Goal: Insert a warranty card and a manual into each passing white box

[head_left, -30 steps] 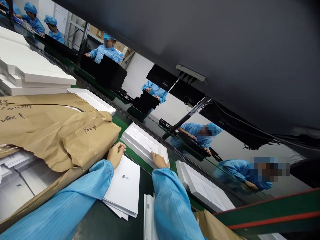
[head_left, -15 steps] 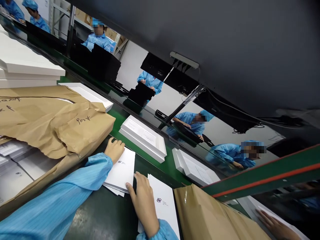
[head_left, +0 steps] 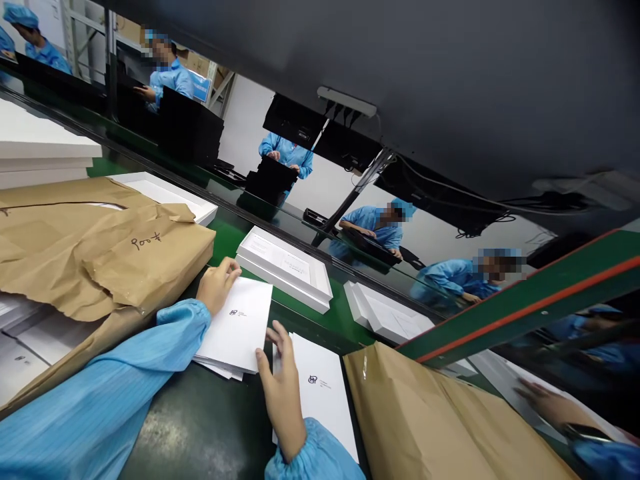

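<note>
On the bench: a dark green work surface (head_left: pixel 210 427) runs beside a green conveyor (head_left: pixel 345 317) carrying white boxes (head_left: pixel 283 267); torn brown paper wrapping (head_left: pixel 100 257) lies at the left, another brown paper bundle (head_left: pixel 425 420) at the right.
Room: other people in blue coats and caps work along the far side of the line, under a dark overhead panel.
Left hand: the left hand (head_left: pixel 216 285), sleeve in blue, rests on the far corner of the left stack of white cards (head_left: pixel 237 328), fingers curled loosely over its edge, not clamped.
Right hand: the right hand (head_left: pixel 281 390) lies flat and open, fingers spread, on the right stack of white cards (head_left: pixel 320 393), fingertips reaching the gap between stacks.
Cards: plain white, a small dark logo on each top sheet; both stacks sit side by side near the bench's conveyor edge.
</note>
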Demonstrator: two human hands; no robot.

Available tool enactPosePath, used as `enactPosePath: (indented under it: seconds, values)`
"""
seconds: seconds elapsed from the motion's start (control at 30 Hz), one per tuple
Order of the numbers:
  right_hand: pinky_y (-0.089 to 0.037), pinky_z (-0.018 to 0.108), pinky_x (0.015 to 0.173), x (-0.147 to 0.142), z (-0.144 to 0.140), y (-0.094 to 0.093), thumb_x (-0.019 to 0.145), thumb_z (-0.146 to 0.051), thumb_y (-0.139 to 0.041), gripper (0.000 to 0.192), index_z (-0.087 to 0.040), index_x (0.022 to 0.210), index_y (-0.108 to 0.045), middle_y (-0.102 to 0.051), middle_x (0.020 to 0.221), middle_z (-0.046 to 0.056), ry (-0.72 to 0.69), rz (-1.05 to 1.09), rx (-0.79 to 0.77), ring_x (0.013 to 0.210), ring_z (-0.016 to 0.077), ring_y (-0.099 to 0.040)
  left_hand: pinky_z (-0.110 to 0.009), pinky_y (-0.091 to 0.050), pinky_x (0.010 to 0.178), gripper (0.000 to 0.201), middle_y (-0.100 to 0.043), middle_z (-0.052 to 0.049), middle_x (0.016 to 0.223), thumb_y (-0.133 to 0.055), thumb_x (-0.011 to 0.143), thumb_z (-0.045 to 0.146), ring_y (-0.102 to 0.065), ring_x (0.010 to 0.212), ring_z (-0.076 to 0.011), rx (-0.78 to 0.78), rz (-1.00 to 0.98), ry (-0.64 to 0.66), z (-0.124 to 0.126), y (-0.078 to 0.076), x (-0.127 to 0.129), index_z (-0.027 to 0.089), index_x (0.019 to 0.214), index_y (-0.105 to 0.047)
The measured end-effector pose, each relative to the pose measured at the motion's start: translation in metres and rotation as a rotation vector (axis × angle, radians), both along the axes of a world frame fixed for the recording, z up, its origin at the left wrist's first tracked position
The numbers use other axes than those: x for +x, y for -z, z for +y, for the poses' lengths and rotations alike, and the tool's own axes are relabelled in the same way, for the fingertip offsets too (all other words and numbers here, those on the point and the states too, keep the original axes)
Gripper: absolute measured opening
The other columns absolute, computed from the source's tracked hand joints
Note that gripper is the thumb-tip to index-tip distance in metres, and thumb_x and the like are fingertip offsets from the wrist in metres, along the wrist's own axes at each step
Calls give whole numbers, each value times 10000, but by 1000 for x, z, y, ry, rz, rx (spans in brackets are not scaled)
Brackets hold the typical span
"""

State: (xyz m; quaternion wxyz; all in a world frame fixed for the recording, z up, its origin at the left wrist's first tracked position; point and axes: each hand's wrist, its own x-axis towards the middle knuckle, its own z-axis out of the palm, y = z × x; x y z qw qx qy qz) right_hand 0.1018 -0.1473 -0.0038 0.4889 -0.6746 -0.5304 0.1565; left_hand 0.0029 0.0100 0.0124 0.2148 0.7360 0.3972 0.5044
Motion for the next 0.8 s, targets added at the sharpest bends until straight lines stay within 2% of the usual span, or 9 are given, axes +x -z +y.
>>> enactPosePath:
  seconds: [0.07, 0.17, 0.3, 0.33, 0.4, 0.5, 0.57, 0.7, 0.8]
  values:
    - [-396, 324, 774, -4, 0, -6, 754, -335, -424, 460, -187, 1166, -283, -524, 1009, 71, -49, 221, 26, 908, 178, -493, -216, -333, 552, 146, -424, 46, 560, -351, 768, 306, -427, 530, -98, -92, -213, 25, 0, -4, 0, 199, 830, -429]
    - [-431, 295, 645, -8, -3, -15, 740, -388, -431, 318, -158, 950, -496, -586, 823, 52, -59, 321, -38, 733, 179, -541, -211, -349, 532, 210, -380, 54, 533, -327, 774, 322, -419, 510, -97, -172, -412, 67, -3, -10, 2, 184, 913, -402]
    - [-405, 308, 604, 13, -6, -29, 752, -420, -382, 330, -148, 667, -549, -561, 611, 38, 301, 142, 39, 628, 184, -522, -315, -329, 798, 376, -468, -56, 921, -489, 681, 331, -437, 895, -173, -44, -376, 47, -17, -13, 10, 174, 1015, -416]
    - [-399, 316, 629, 21, -6, -32, 765, -402, -364, 324, -146, 711, -555, -569, 665, 52, 366, 56, 96, 680, 193, -520, -339, -292, 846, 412, -451, -72, 1006, -527, 651, 336, -401, 968, -195, -28, -323, 117, -22, -14, 12, 184, 1022, -432]
    - [-375, 336, 714, 32, -6, -36, 794, -319, -323, 290, -156, 899, -538, -561, 877, 81, 354, -183, 203, 843, 206, -482, -353, -291, 853, 433, -473, -78, 1042, -524, 653, 366, -419, 978, -202, -128, -234, 429, -36, -14, 17, 203, 1045, -440]
    - [-335, 378, 773, 32, -6, -34, 798, -162, -267, 347, -208, 1097, -437, -479, 1090, 73, 156, -590, 200, 950, 209, -405, -323, -392, 726, 442, -552, -78, 956, -380, 732, 430, -537, 815, -168, -548, -253, 928, -53, -12, 26, 199, 1109, -380]
    - [-332, 408, 759, 25, -5, -29, 788, -133, -282, 374, -244, 1118, -420, -443, 1146, 61, 58, -776, 100, 928, 221, -402, -309, -411, 687, 442, -571, -80, 941, -383, 730, 429, -555, 790, -170, -765, -341, 1045, -58, -8, 31, 177, 1093, -396]
    - [-313, 398, 822, 24, -9, -30, 777, -229, -397, 330, -280, 1102, -424, -402, 1188, 28, -115, -824, -29, 994, 217, -370, -322, -383, 774, 404, -599, -80, 924, -533, 633, 298, -537, 862, -200, -883, -568, 911, -49, 4, 37, 121, 993, -489]
    - [-315, 342, 851, 49, -21, -42, 780, -284, -388, 328, -229, 1102, -416, -463, 1117, 45, -24, -704, -84, 1023, 187, -373, -342, -362, 817, 403, -601, -79, 938, -520, 620, 257, -527, 898, -209, -900, -712, 711, -36, 11, 38, 116, 996, -492]
